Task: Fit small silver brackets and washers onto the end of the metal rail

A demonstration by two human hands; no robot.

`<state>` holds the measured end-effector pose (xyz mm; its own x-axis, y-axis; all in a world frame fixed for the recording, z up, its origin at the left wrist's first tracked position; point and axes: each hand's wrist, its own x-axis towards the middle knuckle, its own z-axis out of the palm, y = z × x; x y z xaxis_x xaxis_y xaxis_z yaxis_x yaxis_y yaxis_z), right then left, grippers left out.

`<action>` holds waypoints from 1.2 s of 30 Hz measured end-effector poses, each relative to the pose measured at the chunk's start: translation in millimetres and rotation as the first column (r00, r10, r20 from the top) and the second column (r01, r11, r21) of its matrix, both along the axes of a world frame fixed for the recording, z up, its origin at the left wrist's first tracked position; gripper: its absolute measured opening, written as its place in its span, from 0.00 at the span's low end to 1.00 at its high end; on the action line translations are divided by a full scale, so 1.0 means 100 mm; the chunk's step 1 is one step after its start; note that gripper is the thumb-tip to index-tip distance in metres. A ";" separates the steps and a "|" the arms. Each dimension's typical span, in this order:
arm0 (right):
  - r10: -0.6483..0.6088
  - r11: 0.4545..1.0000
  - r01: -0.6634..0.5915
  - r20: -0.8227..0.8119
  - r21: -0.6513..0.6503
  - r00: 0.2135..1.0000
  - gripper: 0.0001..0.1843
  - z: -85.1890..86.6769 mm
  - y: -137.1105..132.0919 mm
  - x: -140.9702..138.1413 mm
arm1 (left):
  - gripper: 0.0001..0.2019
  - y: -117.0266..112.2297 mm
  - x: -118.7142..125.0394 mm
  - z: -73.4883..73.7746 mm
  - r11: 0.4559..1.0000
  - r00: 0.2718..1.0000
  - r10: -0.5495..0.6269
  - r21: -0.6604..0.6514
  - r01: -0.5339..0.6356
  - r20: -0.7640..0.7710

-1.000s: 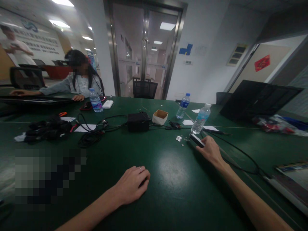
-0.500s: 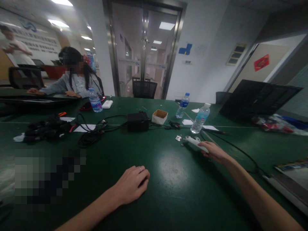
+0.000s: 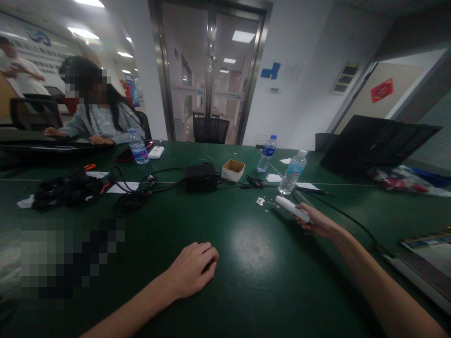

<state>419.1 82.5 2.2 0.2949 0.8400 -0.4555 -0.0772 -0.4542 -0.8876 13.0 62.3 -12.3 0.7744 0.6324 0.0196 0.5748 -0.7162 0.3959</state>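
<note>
My right hand [image 3: 314, 221] grips one end of a long white bar-shaped piece [image 3: 289, 207], held tilted over the table on the right. What exactly this piece is, I cannot tell. Just left of its far end lie a small white metal plate [image 3: 260, 201] and several tiny metal parts [image 3: 273, 204]. My left hand [image 3: 195, 269] rests palm down on the green table [image 3: 225, 310], its fingers loosely bent and the thumb apart from them. Nothing shows in it, though the palm is hidden.
Behind the white piece stand a clear water bottle [image 3: 293, 173] and a second bottle [image 3: 267, 154]. A small open box [image 3: 233, 170], a black power box [image 3: 200, 178] and cables lie mid-table. Black gear [image 3: 68, 191] sits at left. Another person [image 3: 100, 110] sits across the table.
The white piece has turned in my right hand, so a broader face shows, and it has shifted slightly right. My left hand has stayed put. The seated person's head has moved left.
</note>
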 end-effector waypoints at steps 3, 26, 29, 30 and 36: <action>0.030 0.999 -0.030 0.012 -0.016 0.999 0.09 0.01 -0.01 0.01 | 0.09 0.00 0.00 0.01 1.000 1.000 0.005 -0.008 -0.006 -0.013; 0.559 0.631 -0.695 0.824 -0.346 0.097 0.20 0.34 -1.03 -2.05 | 0.14 0.02 -0.01 -0.11 0.996 0.989 -0.077 0.044 0.073 0.124; 0.500 0.699 -0.670 0.841 -0.251 0.207 0.23 0.38 -0.92 -1.83 | 0.14 0.02 -0.03 -0.07 0.994 0.986 -0.107 0.024 0.104 0.130; 0.457 0.733 -0.648 0.855 -0.205 0.246 0.25 0.34 -0.86 -1.70 | 0.15 0.02 -0.03 -0.05 0.993 0.984 -0.122 0.018 0.121 0.130; 0.141 0.982 -0.156 0.969 -0.109 0.204 0.43 -0.37 -0.54 -0.49 | 0.18 -0.01 -0.04 0.04 0.976 0.968 -0.216 -0.006 0.219 0.129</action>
<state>370.4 28.7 -34.6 0.3694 0.9247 0.0924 0.9128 -0.3425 -0.2225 8.9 61.7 -8.7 0.8854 0.4502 0.1155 0.3501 -0.8095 0.4714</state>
